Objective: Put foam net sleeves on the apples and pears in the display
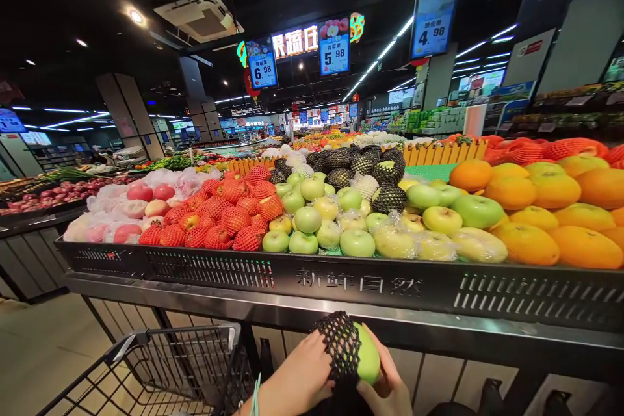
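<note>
A green apple [368, 356] is between my two hands, just in front of the display's metal edge. My left hand [306, 364] has a black foam fruit net [341, 346] stretched over its front part, and its fingers are mostly hidden under the mesh. It appears closed on the apple's left side. My right hand [387, 382] grips the apple from the right, thumb below and fingers along the far side. The apple's right side is bare, and the net reaches its left edge.
Ahead stands a black display bin [285, 273] with green apples [357, 242], red-netted fruit [234, 220], black-netted fruit [389, 198] and oranges [530, 244]. A wire shopping cart [185, 364] is at the lower left. Price screens [334, 45] hang overhead.
</note>
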Motion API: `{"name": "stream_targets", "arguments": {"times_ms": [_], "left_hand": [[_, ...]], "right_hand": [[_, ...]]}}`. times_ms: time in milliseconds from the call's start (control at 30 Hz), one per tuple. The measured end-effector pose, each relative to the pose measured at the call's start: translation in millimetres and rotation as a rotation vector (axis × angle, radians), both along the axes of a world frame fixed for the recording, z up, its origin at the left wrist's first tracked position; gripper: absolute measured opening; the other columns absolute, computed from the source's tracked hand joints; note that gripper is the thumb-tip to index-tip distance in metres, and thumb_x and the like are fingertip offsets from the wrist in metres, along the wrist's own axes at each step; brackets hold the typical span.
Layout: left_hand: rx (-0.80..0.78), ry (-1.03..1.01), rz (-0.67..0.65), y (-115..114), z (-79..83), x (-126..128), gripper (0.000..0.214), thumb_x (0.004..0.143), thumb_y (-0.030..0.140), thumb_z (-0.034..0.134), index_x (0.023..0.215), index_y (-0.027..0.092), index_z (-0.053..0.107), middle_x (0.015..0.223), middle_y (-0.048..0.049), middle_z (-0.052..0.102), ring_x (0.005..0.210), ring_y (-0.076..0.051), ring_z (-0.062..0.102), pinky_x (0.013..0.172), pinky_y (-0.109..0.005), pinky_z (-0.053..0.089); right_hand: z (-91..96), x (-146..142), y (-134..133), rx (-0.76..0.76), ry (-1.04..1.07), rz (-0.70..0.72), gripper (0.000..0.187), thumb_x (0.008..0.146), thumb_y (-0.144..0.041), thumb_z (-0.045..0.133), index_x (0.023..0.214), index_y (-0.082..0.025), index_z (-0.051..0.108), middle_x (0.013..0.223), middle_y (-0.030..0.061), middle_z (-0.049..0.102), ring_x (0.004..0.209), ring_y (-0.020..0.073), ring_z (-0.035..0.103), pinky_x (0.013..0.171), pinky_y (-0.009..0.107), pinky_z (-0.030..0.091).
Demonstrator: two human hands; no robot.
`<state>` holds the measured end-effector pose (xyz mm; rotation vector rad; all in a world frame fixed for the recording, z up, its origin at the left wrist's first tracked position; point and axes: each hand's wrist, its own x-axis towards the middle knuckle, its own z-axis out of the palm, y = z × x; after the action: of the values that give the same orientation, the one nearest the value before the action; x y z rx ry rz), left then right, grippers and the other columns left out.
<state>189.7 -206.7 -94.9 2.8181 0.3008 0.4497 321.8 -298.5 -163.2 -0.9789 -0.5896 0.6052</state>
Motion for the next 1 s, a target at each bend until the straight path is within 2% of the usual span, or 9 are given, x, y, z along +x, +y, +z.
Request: {"name": "stream_targets", "arguments": {"times_ms": [133, 267, 367, 467, 567, 667, 767, 867, 1000], "left_hand": [[-0.074, -0.045, 0.051, -2, -9.3, 2, 0.078, 0.063, 0.005, 0.069, 0.137, 0.018, 0.046, 0.14, -0.0188, 0.053, 0.131, -0.039, 0.047, 0.107, -0.057, 0.042], [-0.081, -0.134, 0.157, -1, -12.1, -1, 0.064, 0.064, 0.01, 0.069, 0.126, 0.017, 0.054, 0.128, -0.0195, 0.061, 0.119, -0.039, 0.055, 0.101, -0.059, 0.046], [-0.077, -0.238, 0.209, 1, -15.3, -3, 0.064, 0.065, 0.014, 0.07, 0.126, 0.015, 0.052, 0.124, -0.0204, 0.062, 0.115, -0.037, 0.057, 0.097, -0.058, 0.049], [-0.064, -0.313, 0.241, 2, -18.2, -3, 0.062, 0.065, 0.017, 0.07, 0.124, 0.013, 0.052, 0.121, -0.0201, 0.061, 0.114, -0.037, 0.057, 0.097, -0.059, 0.048], [-0.062, -0.326, 0.3, 1, -17.7, -2, 0.049, 0.063, 0.015, 0.07, 0.112, 0.016, 0.059, 0.115, -0.0167, 0.062, 0.109, -0.034, 0.059, 0.095, -0.056, 0.051], [-0.029, -0.296, 0.314, 0, -14.9, -1, 0.043, 0.06, 0.013, 0.071, 0.102, 0.016, 0.062, 0.111, -0.0155, 0.063, 0.104, -0.034, 0.061, 0.089, -0.053, 0.054], [0.024, -0.31, 0.299, -2, -12.0, 1, 0.046, 0.06, 0.015, 0.072, 0.105, 0.016, 0.06, 0.106, -0.0151, 0.065, 0.098, -0.033, 0.064, 0.084, -0.05, 0.057], [0.037, -0.359, 0.273, -4, -10.0, 3, 0.054, 0.062, 0.016, 0.072, 0.113, 0.017, 0.055, 0.107, -0.0146, 0.067, 0.097, -0.031, 0.065, 0.084, -0.048, 0.057], [0.008, -0.396, 0.287, -5, -10.5, 3, 0.058, 0.057, 0.013, 0.07, 0.112, 0.016, 0.054, 0.104, -0.0143, 0.069, 0.094, -0.032, 0.066, 0.082, -0.048, 0.058]], "right_hand": [[5.1, -4, -7, 0.003, -0.118, -0.032, 0.057, 0.076, -0.049, 0.071, 0.127, -0.026, 0.061, 0.134, 0.0092, 0.057, 0.117, 0.0261, 0.058, 0.079, 0.026, 0.054], [4.9, -16, -7, 0.012, -0.139, -0.07, 0.055, 0.076, -0.044, 0.073, 0.126, -0.029, 0.058, 0.135, 0.0084, 0.054, 0.113, 0.0233, 0.058, 0.076, 0.025, 0.055], [-1.0, -19, -3, 0.052, -0.126, -0.155, 0.04, 0.071, -0.037, 0.078, 0.107, -0.028, 0.062, 0.118, 0.0058, 0.059, 0.099, 0.0196, 0.061, 0.073, 0.025, 0.055], [-8.7, -15, -2, 0.027, -0.258, -0.166, 0.021, 0.07, -0.031, 0.079, 0.083, -0.022, 0.064, 0.09, 0.0032, 0.062, 0.085, 0.0184, 0.062, 0.072, 0.026, 0.054], [-13.0, -12, -4, -0.043, -0.362, -0.086, 0.017, 0.074, -0.031, 0.075, 0.083, -0.021, 0.065, 0.076, 0.0014, 0.062, 0.072, 0.0174, 0.061, 0.07, 0.027, 0.052], [-11.0, -13, -7, -0.075, -0.413, -0.092, 0.015, 0.078, -0.033, 0.072, 0.081, -0.021, 0.064, 0.068, -0.0015, 0.055, 0.062, 0.0148, 0.055, 0.064, 0.025, 0.05], [-3.0, -13, -9, -0.046, -0.473, -0.149, 0.015, 0.083, -0.031, 0.066, 0.074, -0.021, 0.06, 0.069, -0.0016, 0.051, 0.065, 0.0144, 0.053, 0.062, 0.024, 0.047], [8.8, -7, -10, 0.036, -0.521, -0.17, 0.011, 0.089, -0.027, 0.058, 0.079, -0.023, 0.059, 0.077, -0.0002, 0.056, 0.072, 0.0146, 0.057, 0.067, 0.022, 0.048], [22.5, 0, -11, 0.096, -0.507, -0.189, 0.011, 0.091, -0.026, 0.054, 0.082, -0.024, 0.059, 0.084, 0.0003, 0.059, 0.08, 0.0137, 0.059, 0.072, 0.02, 0.049]]}}
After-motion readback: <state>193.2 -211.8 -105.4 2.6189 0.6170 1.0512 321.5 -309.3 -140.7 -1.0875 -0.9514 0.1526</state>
